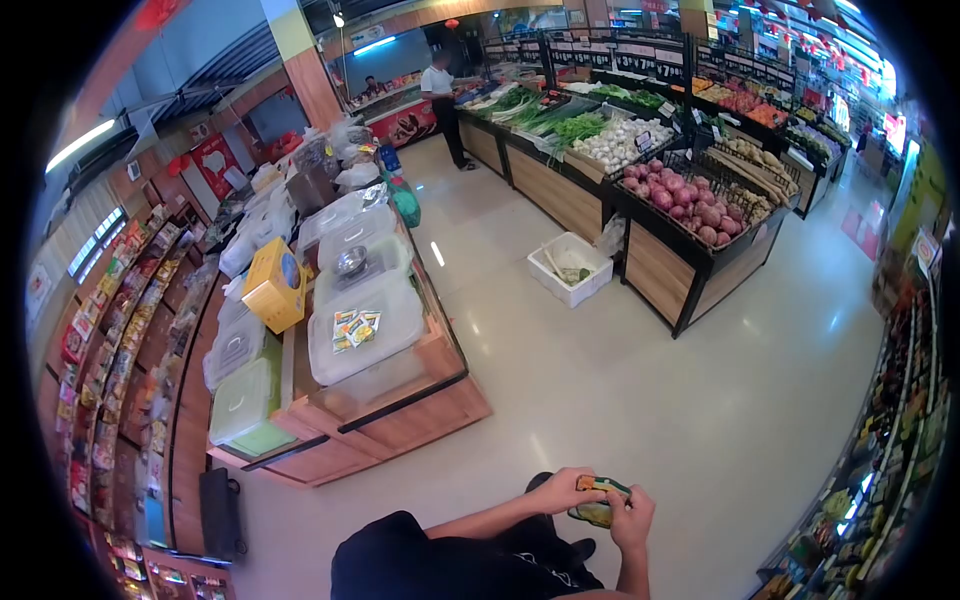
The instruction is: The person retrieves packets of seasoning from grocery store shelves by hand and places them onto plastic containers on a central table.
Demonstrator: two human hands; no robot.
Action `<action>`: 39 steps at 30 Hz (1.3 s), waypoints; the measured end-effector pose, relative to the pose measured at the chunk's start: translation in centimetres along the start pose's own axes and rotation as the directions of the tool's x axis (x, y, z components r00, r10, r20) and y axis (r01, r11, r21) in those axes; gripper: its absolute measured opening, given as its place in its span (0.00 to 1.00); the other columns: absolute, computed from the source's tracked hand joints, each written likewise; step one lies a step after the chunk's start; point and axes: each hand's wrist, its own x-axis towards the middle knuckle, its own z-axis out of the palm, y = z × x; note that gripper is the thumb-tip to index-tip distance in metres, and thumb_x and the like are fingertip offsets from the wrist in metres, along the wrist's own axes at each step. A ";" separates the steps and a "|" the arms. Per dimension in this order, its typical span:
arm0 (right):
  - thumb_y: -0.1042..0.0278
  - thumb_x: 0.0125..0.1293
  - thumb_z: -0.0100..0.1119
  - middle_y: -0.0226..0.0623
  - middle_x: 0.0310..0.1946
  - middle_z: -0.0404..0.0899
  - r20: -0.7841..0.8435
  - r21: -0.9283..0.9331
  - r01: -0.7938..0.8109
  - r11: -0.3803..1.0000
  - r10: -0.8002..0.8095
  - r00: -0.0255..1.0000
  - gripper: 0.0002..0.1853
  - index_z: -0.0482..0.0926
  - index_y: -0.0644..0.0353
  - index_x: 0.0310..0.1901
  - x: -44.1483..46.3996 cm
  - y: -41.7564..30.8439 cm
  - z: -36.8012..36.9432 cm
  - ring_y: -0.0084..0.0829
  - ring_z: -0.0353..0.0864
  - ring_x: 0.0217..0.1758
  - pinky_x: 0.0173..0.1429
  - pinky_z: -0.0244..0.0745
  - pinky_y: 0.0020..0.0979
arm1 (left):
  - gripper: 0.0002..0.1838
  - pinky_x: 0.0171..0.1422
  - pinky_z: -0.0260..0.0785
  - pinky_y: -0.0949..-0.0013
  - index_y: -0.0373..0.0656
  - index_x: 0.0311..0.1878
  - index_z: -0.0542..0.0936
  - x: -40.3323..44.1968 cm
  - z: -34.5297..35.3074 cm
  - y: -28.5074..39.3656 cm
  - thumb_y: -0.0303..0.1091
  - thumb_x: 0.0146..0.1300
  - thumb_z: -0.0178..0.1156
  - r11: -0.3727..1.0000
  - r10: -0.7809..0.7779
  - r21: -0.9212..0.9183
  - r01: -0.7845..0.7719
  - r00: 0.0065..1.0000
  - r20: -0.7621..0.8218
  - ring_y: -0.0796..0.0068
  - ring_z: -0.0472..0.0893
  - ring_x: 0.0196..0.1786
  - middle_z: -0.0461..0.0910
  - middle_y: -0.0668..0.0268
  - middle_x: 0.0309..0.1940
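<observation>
Near the bottom centre, a small green and yellow packet point(592, 513) is held between my two hands, in front of my dark clothing. My left hand point(568, 490) has its fingers closed on the packet's left and upper side. On the right side, my right hand point(632, 515) grips the same packet, thumb on top. Several similar small packets point(355, 328) lie on the clear lid of a plastic bin point(400, 350) to the left, out of reach of both hands.
A wooden counter point(420, 400) with bins, a metal bowl point(351, 262) and a yellow box point(274, 285) stands left. A white foam box point(570, 290) sits on the floor before the onion stand point(655, 280). Shelves flank both sides. Another person point(441, 100) stands farther back.
</observation>
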 end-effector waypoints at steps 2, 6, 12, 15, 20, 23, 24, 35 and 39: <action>0.73 0.59 0.64 0.38 0.19 0.67 -0.017 -0.009 -0.006 1.000 0.006 1.000 0.12 0.72 0.67 0.25 0.8 0.6 1.1 0.28 0.65 0.23 0.29 0.62 0.33 | 0.14 0.30 0.64 0.71 0.37 0.32 0.78 0.5 -0.7 -0.1 0.39 0.63 0.67 0.999 0.029 0.034 -0.029 1.000 -0.003 0.82 0.68 0.27 0.73 0.68 0.23; 0.72 0.60 0.64 0.39 0.19 0.68 0.002 -0.050 0.038 0.998 -0.037 0.999 0.12 0.72 0.68 0.26 4.2 1.2 3.9 0.30 0.66 0.22 0.29 0.62 0.34 | 0.14 0.31 0.64 0.72 0.37 0.33 0.78 2.4 -4.3 0.6 0.39 0.63 0.66 0.993 -0.091 0.070 0.094 0.995 -0.043 0.82 0.69 0.28 0.73 0.69 0.23; 0.70 0.60 0.65 0.39 0.20 0.69 0.132 -0.172 0.140 0.975 -0.118 0.984 0.13 0.72 0.67 0.25 12.6 -1.7 9.3 0.30 0.67 0.22 0.29 0.63 0.33 | 0.15 0.26 0.66 0.71 0.37 0.35 0.77 6.2 -11.7 -2.3 0.41 0.63 0.66 0.998 0.053 -0.017 -0.056 0.985 -0.165 0.81 0.72 0.22 0.74 0.67 0.21; 0.68 0.60 0.67 0.36 0.20 0.70 0.248 -0.059 0.095 0.994 -0.077 0.966 0.15 0.71 0.66 0.25 17.0 -3.7 12.4 0.26 0.67 0.23 0.29 0.63 0.31 | 0.15 0.26 0.65 0.72 0.37 0.35 0.77 7.6 -15.8 -2.6 0.40 0.63 0.66 0.994 0.082 -0.052 -0.098 0.965 -0.248 0.81 0.72 0.22 0.74 0.68 0.22; 0.66 0.60 0.68 0.31 0.19 0.69 0.455 -0.033 -0.025 0.999 0.037 0.889 0.17 0.72 0.66 0.24 23.2 -3.9 17.3 0.22 0.66 0.23 0.28 0.64 0.29 | 0.14 0.36 0.69 0.73 0.37 0.41 0.80 8.8 -22.7 -2.6 0.38 0.62 0.67 0.996 -0.019 -0.085 -0.007 0.954 -0.299 0.82 0.74 0.29 0.77 0.67 0.27; 0.66 0.60 0.68 0.32 0.18 0.69 0.490 -0.070 0.015 0.997 0.022 0.871 0.16 0.72 0.65 0.23 25.7 -4.2 20.0 0.22 0.65 0.23 0.28 0.64 0.29 | 0.14 0.36 0.67 0.74 0.37 0.37 0.78 9.3 -26.5 -2.0 0.39 0.62 0.68 0.988 -0.048 -0.151 0.003 0.955 -0.294 0.84 0.72 0.30 0.76 0.70 0.26; 0.66 0.60 0.68 0.32 0.18 0.69 0.488 -0.081 0.046 0.996 0.000 0.873 0.16 0.72 0.66 0.23 26.4 -4.4 21.0 0.22 0.66 0.22 0.28 0.64 0.30 | 0.15 0.34 0.66 0.75 0.37 0.34 0.77 9.6 -27.6 -2.1 0.40 0.62 0.68 0.983 -0.053 -0.183 -0.002 0.955 -0.293 0.85 0.71 0.30 0.75 0.72 0.25; 0.64 0.59 0.69 0.39 0.20 0.71 0.423 -0.131 0.004 0.991 0.052 0.905 0.18 0.71 0.64 0.22 29.2 -4.2 24.1 0.27 0.69 0.22 0.27 0.64 0.33 | 0.16 0.39 0.71 0.69 0.35 0.38 0.80 13.0 -31.4 -6.7 0.41 0.61 0.68 0.989 -0.128 -0.103 0.102 0.950 -0.286 0.76 0.77 0.31 0.80 0.62 0.28; 0.65 0.59 0.70 0.33 0.21 0.74 0.489 0.000 -0.081 0.997 0.071 0.869 0.11 0.81 0.65 0.29 29.9 -4.1 23.5 0.21 0.71 0.22 0.28 0.68 0.29 | 0.14 0.38 0.71 0.69 0.36 0.37 0.80 13.9 -31.0 -6.0 0.39 0.61 0.67 0.998 -0.064 -0.041 0.055 0.960 -0.272 0.74 0.77 0.31 0.79 0.61 0.26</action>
